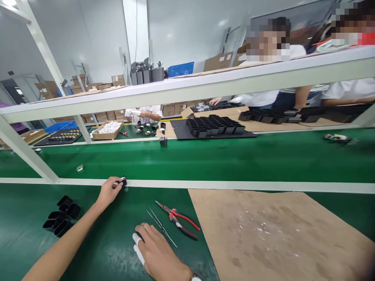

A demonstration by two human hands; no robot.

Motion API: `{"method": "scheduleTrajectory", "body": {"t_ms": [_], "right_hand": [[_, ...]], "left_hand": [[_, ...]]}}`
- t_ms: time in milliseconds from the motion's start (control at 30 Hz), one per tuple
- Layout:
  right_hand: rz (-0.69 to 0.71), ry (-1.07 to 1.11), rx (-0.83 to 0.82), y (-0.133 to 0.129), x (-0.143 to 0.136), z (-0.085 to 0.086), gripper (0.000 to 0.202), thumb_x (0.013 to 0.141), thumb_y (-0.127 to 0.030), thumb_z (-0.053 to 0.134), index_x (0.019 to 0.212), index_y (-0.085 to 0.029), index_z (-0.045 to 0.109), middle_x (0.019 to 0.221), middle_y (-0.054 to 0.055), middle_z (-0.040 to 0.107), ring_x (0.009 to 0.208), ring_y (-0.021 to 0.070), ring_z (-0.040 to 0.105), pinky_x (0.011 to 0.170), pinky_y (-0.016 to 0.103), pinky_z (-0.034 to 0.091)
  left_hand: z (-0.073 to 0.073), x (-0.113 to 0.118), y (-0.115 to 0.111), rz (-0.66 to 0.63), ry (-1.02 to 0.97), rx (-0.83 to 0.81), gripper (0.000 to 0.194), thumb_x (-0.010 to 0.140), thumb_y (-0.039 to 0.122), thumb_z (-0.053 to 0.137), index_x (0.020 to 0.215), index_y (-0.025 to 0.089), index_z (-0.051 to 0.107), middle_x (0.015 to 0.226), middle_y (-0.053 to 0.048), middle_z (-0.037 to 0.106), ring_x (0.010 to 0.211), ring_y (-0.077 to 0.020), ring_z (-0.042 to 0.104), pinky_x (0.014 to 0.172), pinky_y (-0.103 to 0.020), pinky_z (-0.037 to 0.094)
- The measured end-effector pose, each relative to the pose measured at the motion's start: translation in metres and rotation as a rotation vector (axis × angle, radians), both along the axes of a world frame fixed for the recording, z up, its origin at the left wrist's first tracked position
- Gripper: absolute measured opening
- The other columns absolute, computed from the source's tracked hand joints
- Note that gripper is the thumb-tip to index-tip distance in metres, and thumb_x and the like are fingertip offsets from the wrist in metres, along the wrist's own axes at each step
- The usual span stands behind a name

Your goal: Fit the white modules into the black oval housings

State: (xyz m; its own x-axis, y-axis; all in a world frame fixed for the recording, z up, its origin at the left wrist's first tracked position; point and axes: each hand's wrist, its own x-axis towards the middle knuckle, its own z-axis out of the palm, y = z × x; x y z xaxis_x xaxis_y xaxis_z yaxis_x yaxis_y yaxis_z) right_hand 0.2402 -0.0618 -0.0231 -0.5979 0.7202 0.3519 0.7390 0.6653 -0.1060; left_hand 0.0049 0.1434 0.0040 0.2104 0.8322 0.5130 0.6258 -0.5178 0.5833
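My left hand (109,192) reaches out to the white rail, its fingers closed on a small black part (123,180) with something pale at its top. My right hand (156,249) rests low over the green work surface, holding nothing, fingers bent and apart, with white covers on two fingertips. Just beyond it lie metal tweezers (162,227) and red-and-black pliers (178,220). Several black oval housings (61,215) stand grouped on the left, beside my left forearm.
A white rail (234,185) borders the green belt (205,160), which carries a small circuit part (80,168) and a black housing (163,142). Brown cardboard (263,230) covers the right. Beyond are trays, a box of white pieces (108,129) and other people. A shelf beam (187,91) crosses above.
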Motion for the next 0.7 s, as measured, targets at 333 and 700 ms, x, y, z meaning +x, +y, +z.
{"method": "scheduleTrajectory", "body": {"t_ms": [333,700], "right_hand": [[0.06,-0.046,-0.119,0.009,0.006,-0.002,0.023,0.089,-0.025,0.068,0.108,-0.013,0.074,0.138,0.013,0.062,0.123,0.0314,0.055,0.106,0.042,0.052],[0.058,-0.001,-0.19,0.011,0.008,-0.008,0.03,0.087,-0.017,0.06,0.113,-0.015,0.075,0.141,0.015,0.062,0.131,0.0321,0.053,0.11,0.044,0.048]], "left_hand": [[-0.021,0.01,0.053,0.131,0.055,-0.037,0.032,0.097,0.025,0.066,0.128,0.02,0.068,0.124,-0.013,0.069,0.104,-0.0228,0.075,0.087,-0.039,0.067],[0.002,-0.074,0.067,0.267,0.391,-0.123,0.043,0.095,0.032,0.075,0.134,0.017,0.065,0.147,-0.014,0.058,0.14,-0.0346,0.053,0.117,-0.058,0.045]]}}
